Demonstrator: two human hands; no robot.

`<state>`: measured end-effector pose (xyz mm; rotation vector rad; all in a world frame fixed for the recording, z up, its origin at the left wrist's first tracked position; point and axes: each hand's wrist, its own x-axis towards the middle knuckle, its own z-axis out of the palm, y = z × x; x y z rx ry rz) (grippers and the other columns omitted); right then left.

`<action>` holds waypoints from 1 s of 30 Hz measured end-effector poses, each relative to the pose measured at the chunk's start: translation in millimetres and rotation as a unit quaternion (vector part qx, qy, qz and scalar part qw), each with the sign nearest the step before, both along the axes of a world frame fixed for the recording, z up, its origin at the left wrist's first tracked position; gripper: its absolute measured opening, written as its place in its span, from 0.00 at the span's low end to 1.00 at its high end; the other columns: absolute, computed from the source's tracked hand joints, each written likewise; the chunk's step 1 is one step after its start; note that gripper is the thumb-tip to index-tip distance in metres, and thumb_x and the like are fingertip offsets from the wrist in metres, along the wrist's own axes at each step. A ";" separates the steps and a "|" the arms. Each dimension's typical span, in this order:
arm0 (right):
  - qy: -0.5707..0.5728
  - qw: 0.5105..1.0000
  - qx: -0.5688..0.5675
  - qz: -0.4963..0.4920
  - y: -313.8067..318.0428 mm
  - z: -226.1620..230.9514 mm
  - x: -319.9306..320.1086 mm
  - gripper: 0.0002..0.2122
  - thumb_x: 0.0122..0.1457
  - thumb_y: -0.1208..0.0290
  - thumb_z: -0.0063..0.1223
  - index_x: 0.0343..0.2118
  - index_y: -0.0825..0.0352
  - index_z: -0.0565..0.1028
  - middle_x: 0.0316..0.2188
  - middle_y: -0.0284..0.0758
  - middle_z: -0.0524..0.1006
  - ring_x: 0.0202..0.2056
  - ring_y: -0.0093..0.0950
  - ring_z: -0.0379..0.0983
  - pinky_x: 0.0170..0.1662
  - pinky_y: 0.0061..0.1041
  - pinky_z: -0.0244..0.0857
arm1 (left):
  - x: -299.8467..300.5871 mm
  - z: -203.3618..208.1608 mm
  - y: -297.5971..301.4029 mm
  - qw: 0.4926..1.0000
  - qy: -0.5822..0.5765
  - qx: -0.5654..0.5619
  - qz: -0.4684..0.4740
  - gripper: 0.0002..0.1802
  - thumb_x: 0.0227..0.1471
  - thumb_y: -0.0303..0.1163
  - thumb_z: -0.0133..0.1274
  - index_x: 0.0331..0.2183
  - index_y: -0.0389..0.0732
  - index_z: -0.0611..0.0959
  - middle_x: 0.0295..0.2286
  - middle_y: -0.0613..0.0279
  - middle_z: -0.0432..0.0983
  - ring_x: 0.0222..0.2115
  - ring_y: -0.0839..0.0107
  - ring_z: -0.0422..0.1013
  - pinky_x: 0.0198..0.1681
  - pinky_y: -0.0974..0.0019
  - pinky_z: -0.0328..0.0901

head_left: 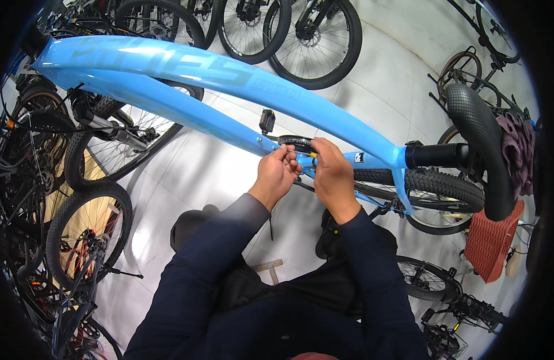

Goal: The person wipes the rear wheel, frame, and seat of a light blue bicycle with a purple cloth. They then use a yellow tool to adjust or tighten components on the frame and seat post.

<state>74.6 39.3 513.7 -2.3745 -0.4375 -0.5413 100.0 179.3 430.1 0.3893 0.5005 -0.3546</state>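
A light-blue bicycle frame [193, 67] stretches across the view in front of me, its crank and chainring [295, 141] behind my hands. My right hand [334, 174] is closed around a thin tool with a yellow part [313, 155], its slim shaft pointing left toward the lower tube. At the shaft's left end my left hand [277, 174] pinches with thumb and forefinger, close against the down tube near its small bolts. What lies between those fingertips is too small to tell. A black pedal [267, 121] shows just beyond the tube.
The black saddle [481, 144] stands at the right, with a purple cloth [517, 153] beside it. The knobby rear wheel [445, 189] lies below the seat tube. Bicycles crowd the left side, including a wheel [88, 236]; another wheel [317, 45] stands at the back. White tiles [187, 168] cover the floor.
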 end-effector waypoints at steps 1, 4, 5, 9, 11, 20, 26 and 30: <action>-0.003 1.000 0.002 0.009 -0.5 -1.6 1.0 0.13 0.58 0.85 0.51 0.47 0.70 0.76 0.49 0.46 0.78 0.50 0.46 0.76 0.52 0.35 0.71 | 0.0 0.1 0.2 1.000 0.000 0.004 -0.002 0.12 0.68 0.37 0.46 0.38 0.38 0.77 0.27 0.65 0.73 0.26 0.74 0.68 0.35 0.65 0.69; 0.008 1.000 0.015 0.023 -2.6 -2.0 4.6 0.14 0.59 0.86 0.50 0.47 0.69 0.75 0.49 0.46 0.78 0.49 0.46 0.76 0.52 0.35 0.71 | 1.6 0.6 2.4 0.998 0.005 0.041 -0.047 0.13 0.67 0.39 0.48 0.34 0.41 0.78 0.24 0.67 0.74 0.24 0.75 0.68 0.34 0.66 0.69; 0.007 1.000 0.013 0.026 -2.9 -0.9 5.1 0.13 0.59 0.85 0.51 0.47 0.69 0.76 0.49 0.46 0.78 0.49 0.46 0.76 0.52 0.35 0.71 | 2.7 0.8 3.5 0.996 0.007 0.057 -0.067 0.13 0.67 0.39 0.49 0.33 0.42 0.79 0.23 0.68 0.74 0.24 0.76 0.68 0.34 0.66 0.69; -0.003 1.000 0.023 0.018 -0.9 6.1 2.9 0.13 0.59 0.82 0.54 0.48 0.68 0.75 0.49 0.47 0.77 0.49 0.47 0.76 0.51 0.36 0.71 | 6.1 1.1 4.7 0.994 -0.006 0.092 -0.060 0.13 0.66 0.39 0.50 0.31 0.43 0.79 0.21 0.69 0.74 0.22 0.76 0.69 0.32 0.67 0.69; -0.033 0.999 0.014 0.009 -1.0 10.1 -0.7 0.14 0.58 0.80 0.56 0.49 0.67 0.75 0.49 0.47 0.77 0.49 0.47 0.75 0.50 0.37 0.70 | 5.7 0.8 3.3 0.995 0.000 0.082 -0.055 0.12 0.66 0.38 0.51 0.32 0.42 0.79 0.22 0.68 0.75 0.22 0.76 0.69 0.33 0.66 0.69; -0.137 0.988 -0.066 -0.011 1.8 17.4 -3.3 0.18 0.56 0.77 0.62 0.49 0.69 0.72 0.46 0.47 0.76 0.46 0.48 0.74 0.47 0.39 0.70 | 6.3 5.0 2.7 0.999 0.020 0.032 -0.023 0.13 0.69 0.37 0.44 0.42 0.37 0.76 0.29 0.61 0.76 0.28 0.71 0.70 0.38 0.62 0.69; 0.002 1.000 -0.025 -0.006 3.8 10.0 -0.2 0.15 0.56 0.78 0.61 0.46 0.72 0.73 0.48 0.49 0.75 0.45 0.47 0.75 0.44 0.38 0.72 | 3.1 6.2 2.1 0.999 0.006 0.028 -0.020 0.14 0.69 0.38 0.43 0.41 0.37 0.76 0.30 0.61 0.77 0.29 0.71 0.70 0.39 0.61 0.70; -0.010 0.999 -0.050 -0.001 2.9 4.7 2.5 0.17 0.56 0.80 0.60 0.49 0.72 0.73 0.50 0.51 0.74 0.46 0.49 0.75 0.45 0.39 0.72 | 2.1 3.1 5.6 0.998 0.012 0.045 -0.041 0.13 0.68 0.39 0.47 0.38 0.39 0.78 0.28 0.63 0.78 0.27 0.74 0.72 0.37 0.65 0.71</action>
